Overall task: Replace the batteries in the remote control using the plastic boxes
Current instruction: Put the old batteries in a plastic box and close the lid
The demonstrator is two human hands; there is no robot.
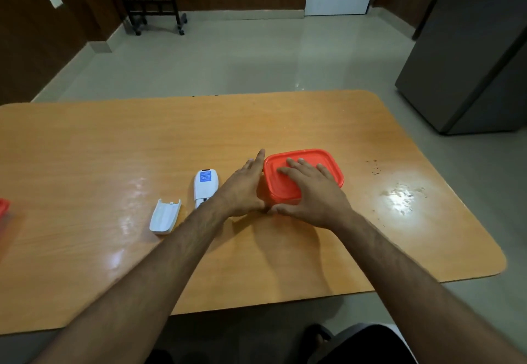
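hands on the lidded box, remote lying open beside it

the right hand (310,192) presses flat, fingers spread, on the orange box (328,164); the left hand (242,187) lies straight-fingered against its left wall. the box looks light, stiff, slippery: best taken at the lid rim. the remote (206,185), just left, points away; its cover (164,216) lies apart.

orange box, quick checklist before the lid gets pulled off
1. Lid seated on the orange box: ok, still closed.
2. Right hand flat on the lid: ok.
3. Left hand against the box's left side: ok.
4. Remote lying clear of the box: ok.
5. Battery cover off and beside the remote: ok.
6. Batteries inside the box: cannot tell.
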